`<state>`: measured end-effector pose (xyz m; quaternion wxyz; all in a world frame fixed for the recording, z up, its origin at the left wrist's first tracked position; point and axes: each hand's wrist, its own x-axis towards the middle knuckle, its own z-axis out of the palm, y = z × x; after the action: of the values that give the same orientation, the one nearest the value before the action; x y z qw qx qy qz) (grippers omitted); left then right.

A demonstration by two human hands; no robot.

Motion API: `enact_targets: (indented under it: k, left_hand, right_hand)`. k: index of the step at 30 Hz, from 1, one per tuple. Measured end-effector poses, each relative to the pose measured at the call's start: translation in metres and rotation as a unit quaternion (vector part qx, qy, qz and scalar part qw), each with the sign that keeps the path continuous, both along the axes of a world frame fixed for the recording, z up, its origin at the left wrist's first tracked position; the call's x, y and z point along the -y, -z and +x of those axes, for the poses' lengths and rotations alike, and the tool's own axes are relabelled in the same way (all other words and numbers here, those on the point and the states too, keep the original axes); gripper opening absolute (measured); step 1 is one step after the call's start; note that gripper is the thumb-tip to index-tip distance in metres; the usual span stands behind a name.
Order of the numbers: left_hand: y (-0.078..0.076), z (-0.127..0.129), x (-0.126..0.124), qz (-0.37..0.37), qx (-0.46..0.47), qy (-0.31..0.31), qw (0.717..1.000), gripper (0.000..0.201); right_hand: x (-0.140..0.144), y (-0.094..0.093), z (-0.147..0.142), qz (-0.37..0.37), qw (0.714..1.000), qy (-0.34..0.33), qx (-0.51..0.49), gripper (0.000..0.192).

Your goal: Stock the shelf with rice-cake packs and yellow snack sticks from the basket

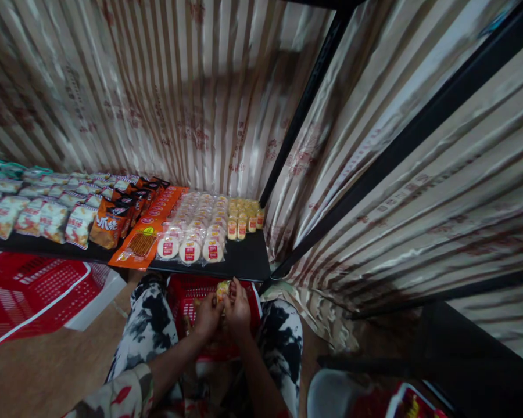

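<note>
- The left hand (pixel 208 316) and the right hand (pixel 237 310) meet over the red plastic mesh basket (pixel 187 293) on the person's lap. Both sets of fingers are pinched together on one small yellow wrapped snack packet (pixel 222 288).
- That packet sits at 12 o'clock from both hands, at the fingertips and just below the front edge of the black shelf board (pixel 244 261). Its long axis is too small to tell, and neither hand is clearly nearer.
- At 12 o'clock above the packet stand rows of small yellow jars with red labels (pixel 243 219). The front row shows four, and the ones behind blur.
- At 11 o'clock lie three columns of round white cakes in clear wrap (pixel 190 251).
- At 10 o'clock sits an orange flat snack pack (pixel 139 244).
- A second red basket (pixel 30 290) lies at 9 o'clock, well apart.
</note>
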<state>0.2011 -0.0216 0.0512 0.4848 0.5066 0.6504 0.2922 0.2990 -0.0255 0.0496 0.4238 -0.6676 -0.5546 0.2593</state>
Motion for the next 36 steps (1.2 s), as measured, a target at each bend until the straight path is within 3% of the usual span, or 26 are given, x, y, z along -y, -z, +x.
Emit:
enact_targets:
  k: [7, 12, 25, 36]
  left_hand:
    - [-0.011, 0.006, -0.014, 0.062, 0.015, 0.006, 0.998, 0.021]
    - [-0.018, 0.011, -0.026, 0.093, 0.035, 0.002, 0.995, 0.02]
    - [-0.049, 0.035, -0.055, 0.103, 0.011, -0.005, 0.995, 0.027]
    - [-0.062, 0.056, -0.086, 0.101, -0.039, 0.027, 0.994, 0.024]
  right_hand:
    - [0.003, -0.013, -0.001, 0.043, 0.997, 0.056, -0.023, 0.035]
    - [-0.001, -0.018, 0.001, 0.088, 0.994, 0.064, 0.027, 0.026]
    - [-0.022, -0.032, 0.007, 0.095, 0.989, 0.091, 0.068, 0.036]
    - [-0.059, -0.036, 0.021, 0.07, 0.986, 0.14, 0.058, 0.04]
